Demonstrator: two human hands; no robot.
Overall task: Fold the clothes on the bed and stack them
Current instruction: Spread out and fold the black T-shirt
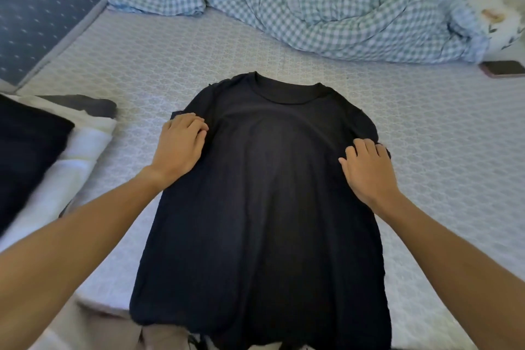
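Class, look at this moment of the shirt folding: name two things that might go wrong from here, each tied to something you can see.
1. The black T-shirt's hem hangs over the bed edge, so it may slide off or fold crooked.
2. The left hand and right hand sit at bunched sleeves; creases could get folded in.

Soft, even daylight, shadows faint; edges bow with wide-angle distortion; left margin smeared, perhaps by motion blur.
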